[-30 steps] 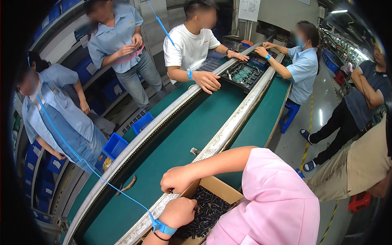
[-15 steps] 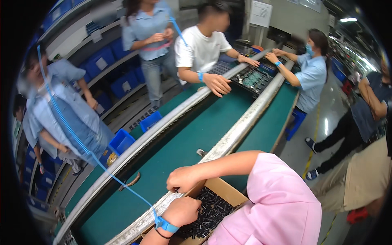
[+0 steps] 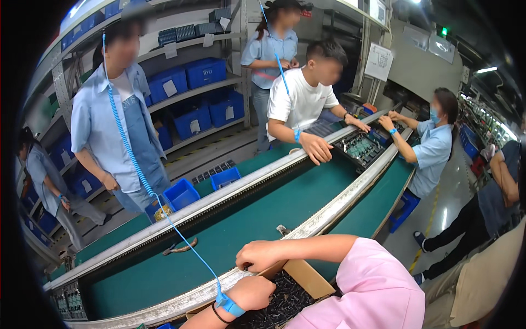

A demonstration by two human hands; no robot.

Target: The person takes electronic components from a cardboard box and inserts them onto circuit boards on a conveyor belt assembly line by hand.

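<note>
My left hand (image 3: pixel 253 293) is closed over the cardboard box (image 3: pixel 308 278), its fingertips turned down and hidden. A blue wrist strap (image 3: pixel 229 305) on that arm joins a blue coiled cord (image 3: pixel 127 137). Just beyond it, my right hand (image 3: pixel 257 255) is curled at the box's far edge, beside the metal rail (image 3: pixel 323 218). A small dark spot shows under its fingers; I cannot tell what it is. Many small black parts (image 3: pixel 287 296) lie loose in the box, below both hands.
A green conveyor belt (image 3: pixel 235 222) runs between two rails. On it are a brown curved piece (image 3: pixel 182 248) and a tray of circuit boards (image 3: pixel 361 149), where co-workers' hands are. Another tray (image 3: pixel 71 301) sits lower left. Blue bins (image 3: pixel 181 196) stand beyond the far rail.
The view has shifted, so the scene sits lower and farther right. Both my hands stay closed by the box. The left hand's fingertips have turned out of sight.
</note>
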